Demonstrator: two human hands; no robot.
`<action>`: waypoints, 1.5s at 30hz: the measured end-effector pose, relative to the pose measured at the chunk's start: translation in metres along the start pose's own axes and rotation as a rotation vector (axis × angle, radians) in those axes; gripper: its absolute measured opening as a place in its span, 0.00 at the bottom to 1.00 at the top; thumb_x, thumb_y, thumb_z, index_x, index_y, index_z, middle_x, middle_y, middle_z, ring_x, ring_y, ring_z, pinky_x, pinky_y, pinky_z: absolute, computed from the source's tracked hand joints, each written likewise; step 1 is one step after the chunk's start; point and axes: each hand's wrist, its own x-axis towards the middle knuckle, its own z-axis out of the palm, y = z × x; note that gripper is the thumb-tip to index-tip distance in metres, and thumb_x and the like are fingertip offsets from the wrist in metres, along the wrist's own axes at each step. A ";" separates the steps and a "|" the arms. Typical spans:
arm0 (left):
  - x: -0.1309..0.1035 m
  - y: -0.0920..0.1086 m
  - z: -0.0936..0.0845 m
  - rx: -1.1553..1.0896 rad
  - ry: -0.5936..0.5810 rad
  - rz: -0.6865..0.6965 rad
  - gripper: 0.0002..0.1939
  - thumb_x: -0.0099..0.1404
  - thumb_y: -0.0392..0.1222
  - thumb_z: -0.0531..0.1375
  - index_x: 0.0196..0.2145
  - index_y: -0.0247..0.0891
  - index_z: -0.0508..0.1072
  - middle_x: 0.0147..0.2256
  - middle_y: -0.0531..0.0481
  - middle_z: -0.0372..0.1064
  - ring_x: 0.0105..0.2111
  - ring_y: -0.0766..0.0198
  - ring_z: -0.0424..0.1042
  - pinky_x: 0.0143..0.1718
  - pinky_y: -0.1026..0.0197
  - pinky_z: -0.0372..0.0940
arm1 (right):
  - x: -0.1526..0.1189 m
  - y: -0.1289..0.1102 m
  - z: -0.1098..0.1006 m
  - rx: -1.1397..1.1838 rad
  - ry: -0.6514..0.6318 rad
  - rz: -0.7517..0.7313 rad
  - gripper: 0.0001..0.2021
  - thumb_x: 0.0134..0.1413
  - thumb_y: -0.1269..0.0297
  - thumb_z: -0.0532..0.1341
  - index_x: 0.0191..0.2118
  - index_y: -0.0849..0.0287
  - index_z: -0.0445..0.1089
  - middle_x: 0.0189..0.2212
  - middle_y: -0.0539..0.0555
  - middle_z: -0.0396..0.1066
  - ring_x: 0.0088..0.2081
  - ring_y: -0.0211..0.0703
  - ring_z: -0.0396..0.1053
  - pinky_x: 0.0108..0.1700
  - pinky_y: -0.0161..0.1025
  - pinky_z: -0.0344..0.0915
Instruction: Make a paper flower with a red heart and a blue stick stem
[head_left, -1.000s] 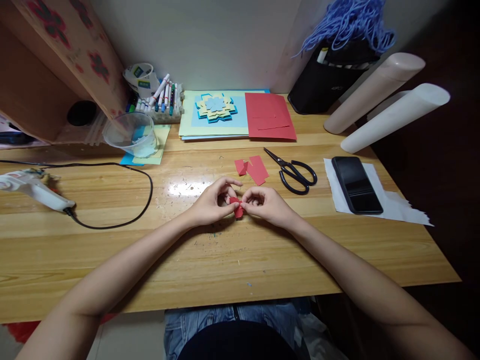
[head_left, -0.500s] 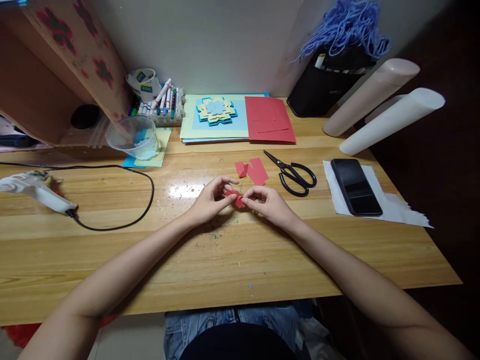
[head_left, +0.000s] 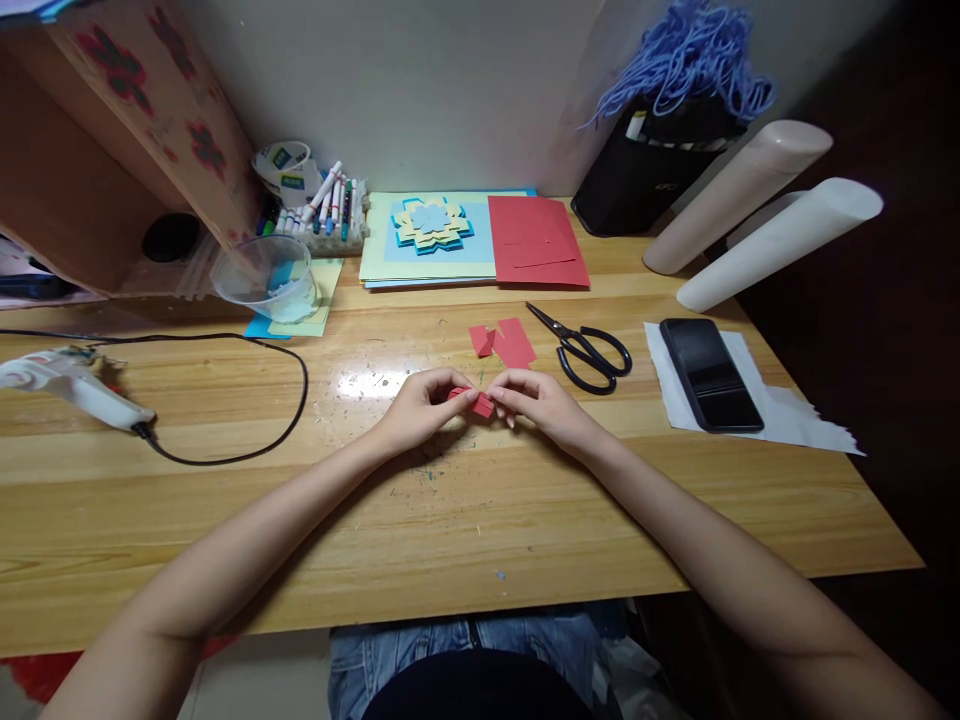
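Head view: the left hand (head_left: 412,414) pinches a small folded red paper (head_left: 482,405) between thumb and fingers, and the right hand (head_left: 541,405) has its thumb and fingertips closed on the paper's right end. That folded piece is between the hands, over the middle of the wooden surface (head_left: 375,540). Just beyond lie red scraps (head_left: 515,343), with scissors (head_left: 584,347) (black-handled, blades pointing away) near them and a phone (head_left: 711,375) on white paper (head_left: 802,417) farther right.
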 end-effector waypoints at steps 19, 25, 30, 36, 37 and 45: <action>-0.003 0.006 -0.002 0.101 -0.105 -0.007 0.12 0.58 0.47 0.58 0.27 0.34 0.70 0.26 0.49 0.69 0.25 0.68 0.64 0.28 0.64 0.59 | -0.001 -0.001 -0.007 0.165 -0.206 0.163 0.10 0.44 0.61 0.65 0.30 0.63 0.68 0.26 0.51 0.70 0.26 0.31 0.66 0.31 0.32 0.64; -0.002 0.005 -0.001 0.038 -0.067 -0.048 0.12 0.56 0.47 0.60 0.27 0.33 0.69 0.25 0.48 0.69 0.26 0.67 0.66 0.28 0.63 0.60 | -0.001 -0.001 0.000 0.177 -0.120 0.158 0.11 0.41 0.60 0.67 0.28 0.63 0.69 0.23 0.49 0.69 0.24 0.31 0.66 0.29 0.32 0.64; -0.001 0.004 0.000 -0.019 -0.040 -0.051 0.12 0.57 0.46 0.60 0.27 0.33 0.68 0.25 0.49 0.68 0.25 0.69 0.65 0.27 0.64 0.59 | -0.001 -0.001 0.001 0.189 -0.091 0.123 0.11 0.42 0.60 0.66 0.28 0.63 0.69 0.22 0.48 0.68 0.24 0.30 0.65 0.29 0.31 0.64; -0.001 0.005 0.000 -0.034 -0.033 -0.052 0.11 0.57 0.46 0.60 0.27 0.33 0.68 0.25 0.50 0.68 0.26 0.69 0.65 0.28 0.64 0.59 | -0.001 0.001 -0.001 0.187 -0.115 0.128 0.12 0.43 0.59 0.66 0.30 0.62 0.69 0.23 0.48 0.69 0.25 0.31 0.66 0.31 0.32 0.65; -0.001 0.005 0.000 -0.038 -0.034 -0.052 0.11 0.57 0.46 0.60 0.27 0.33 0.68 0.25 0.50 0.68 0.26 0.69 0.65 0.28 0.64 0.59 | -0.001 0.001 -0.001 0.185 -0.116 0.128 0.12 0.43 0.59 0.66 0.30 0.62 0.69 0.23 0.48 0.69 0.25 0.31 0.66 0.31 0.32 0.64; -0.001 0.004 0.000 -0.044 -0.025 -0.045 0.11 0.57 0.45 0.60 0.26 0.34 0.68 0.24 0.52 0.66 0.24 0.70 0.62 0.27 0.65 0.57 | -0.001 -0.002 0.001 0.146 -0.103 0.104 0.12 0.43 0.59 0.65 0.30 0.62 0.69 0.23 0.48 0.68 0.25 0.31 0.65 0.30 0.32 0.63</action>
